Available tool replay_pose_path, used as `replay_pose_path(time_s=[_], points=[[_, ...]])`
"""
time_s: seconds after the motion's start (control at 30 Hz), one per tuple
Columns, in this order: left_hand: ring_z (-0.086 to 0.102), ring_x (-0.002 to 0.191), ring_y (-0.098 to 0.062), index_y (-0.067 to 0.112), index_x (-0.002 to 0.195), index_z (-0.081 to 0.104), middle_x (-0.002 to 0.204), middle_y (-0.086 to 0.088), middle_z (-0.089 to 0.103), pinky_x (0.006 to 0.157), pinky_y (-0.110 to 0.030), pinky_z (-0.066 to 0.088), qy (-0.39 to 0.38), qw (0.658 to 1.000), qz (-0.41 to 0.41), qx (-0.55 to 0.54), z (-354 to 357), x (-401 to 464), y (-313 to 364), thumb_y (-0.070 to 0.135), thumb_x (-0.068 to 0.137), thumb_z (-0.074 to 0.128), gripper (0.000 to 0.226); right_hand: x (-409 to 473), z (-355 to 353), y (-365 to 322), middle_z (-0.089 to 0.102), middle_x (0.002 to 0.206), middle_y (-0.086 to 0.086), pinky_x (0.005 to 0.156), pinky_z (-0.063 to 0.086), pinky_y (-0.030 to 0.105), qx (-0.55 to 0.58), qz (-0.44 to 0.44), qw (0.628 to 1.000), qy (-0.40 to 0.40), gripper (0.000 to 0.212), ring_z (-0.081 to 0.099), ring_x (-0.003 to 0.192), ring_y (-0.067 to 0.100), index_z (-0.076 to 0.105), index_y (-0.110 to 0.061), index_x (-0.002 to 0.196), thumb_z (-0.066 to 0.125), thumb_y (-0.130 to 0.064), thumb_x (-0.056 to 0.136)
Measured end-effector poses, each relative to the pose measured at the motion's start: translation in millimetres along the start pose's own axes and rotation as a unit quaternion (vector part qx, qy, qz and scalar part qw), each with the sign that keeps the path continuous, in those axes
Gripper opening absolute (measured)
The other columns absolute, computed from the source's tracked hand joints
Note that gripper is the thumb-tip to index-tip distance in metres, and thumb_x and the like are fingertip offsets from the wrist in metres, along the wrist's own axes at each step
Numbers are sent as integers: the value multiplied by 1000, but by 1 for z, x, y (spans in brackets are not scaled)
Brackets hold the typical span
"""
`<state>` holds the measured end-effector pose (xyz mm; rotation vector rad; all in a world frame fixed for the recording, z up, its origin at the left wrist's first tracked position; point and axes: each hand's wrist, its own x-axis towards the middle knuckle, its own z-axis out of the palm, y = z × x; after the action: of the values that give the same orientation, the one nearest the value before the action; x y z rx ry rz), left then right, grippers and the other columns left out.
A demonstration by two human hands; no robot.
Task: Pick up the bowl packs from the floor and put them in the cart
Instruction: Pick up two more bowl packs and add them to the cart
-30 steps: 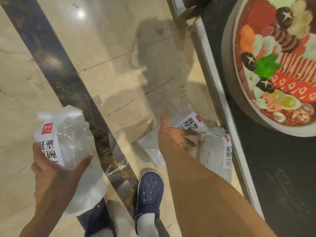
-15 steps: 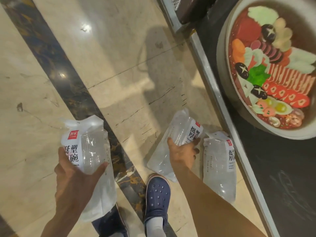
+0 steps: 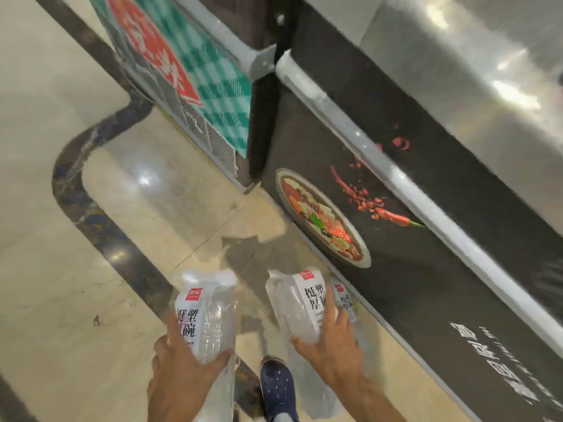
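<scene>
My left hand (image 3: 179,370) grips a clear plastic bowl pack (image 3: 210,312) with a white label, held upright above the floor. My right hand (image 3: 332,351) grips a second bowl pack (image 3: 298,303) of the same kind, lifted off the floor. A third bowl pack (image 3: 345,300) shows just behind the second one, against the freezer's base; whether it lies on the floor or is also held I cannot tell. No cart is in view.
A long chest freezer (image 3: 426,184) with a black hotpot picture runs along the right. A mesh bin with a green checked sign (image 3: 195,71) stands at the top. My blue shoe (image 3: 277,388) is on the beige marble floor (image 3: 61,300) with its dark band.
My right hand closed on the floor pack and lifted it. My head has risen, so the view now takes in the freezer and the sign. The left hand keeps its pack.
</scene>
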<state>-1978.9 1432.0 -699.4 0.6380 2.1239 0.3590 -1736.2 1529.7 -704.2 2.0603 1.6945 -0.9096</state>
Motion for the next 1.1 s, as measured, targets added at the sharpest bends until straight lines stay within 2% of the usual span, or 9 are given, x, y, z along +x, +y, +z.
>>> replay_pose_path(time_s=[0.1,0.23,0.37,0.47,0.57,0.63,0.83,0.93,1.1], points=[[46,130,-37,45,157,-7,146,-12,43,99,-55,47,-40,996,66,53,-23,-52,48,77,46,75,142,-65,-65,20,27,157,9,110,44,47,-3,8,1000,13,132,33,144,31,-28,-36,157,69,-71,74],[45,127,-33,33,159,-9,138,-10,43,97,-47,48,-63,983,131,116,-39,-119,104,76,54,77,142,-136,-124,51,33,149,8,109,44,44,33,-13,998,60,128,37,139,31,-18,-31,160,67,-72,74],[44,130,-33,29,156,-19,142,-11,35,100,-48,45,-115,938,212,248,-56,-249,174,72,67,75,137,-265,-183,121,35,140,2,99,51,42,88,50,989,108,132,42,129,25,-18,-31,161,66,-77,71],[45,130,-33,34,155,-17,150,-11,31,98,-48,47,-133,912,271,278,-52,-321,195,74,58,76,140,-346,-207,174,33,143,1,101,50,42,117,110,980,120,132,41,132,24,-17,-30,162,67,-77,71],[48,128,-32,36,157,-14,143,-11,39,95,-44,49,-172,872,347,300,-29,-402,223,71,58,78,140,-424,-221,242,35,147,2,102,48,41,157,168,961,151,131,40,132,25,-18,-29,162,66,-78,73],[49,125,-33,40,157,-15,136,-12,44,87,-40,45,-201,838,402,310,-6,-458,236,67,61,80,137,-476,-222,291,35,148,3,102,48,43,199,217,937,187,132,41,131,26,-16,-28,163,67,-78,72],[51,126,-38,44,156,-15,141,-15,43,99,-51,45,-256,739,515,352,96,-632,257,71,57,77,138,-631,-202,447,33,147,4,102,49,46,296,341,846,283,132,41,128,25,-9,-29,162,67,-83,69],[56,119,-40,44,155,-16,136,-16,50,95,-54,50,-280,682,565,370,170,-718,248,79,44,72,145,-714,-178,529,32,145,4,104,46,46,329,394,800,313,128,41,130,27,-8,-29,162,69,-79,72],[50,127,-43,36,157,-16,143,-20,44,99,-53,47,-303,599,625,399,287,-871,213,80,48,74,149,-839,-119,659,33,149,8,104,46,51,351,497,726,321,129,40,134,34,-3,-26,163,68,-79,70]])
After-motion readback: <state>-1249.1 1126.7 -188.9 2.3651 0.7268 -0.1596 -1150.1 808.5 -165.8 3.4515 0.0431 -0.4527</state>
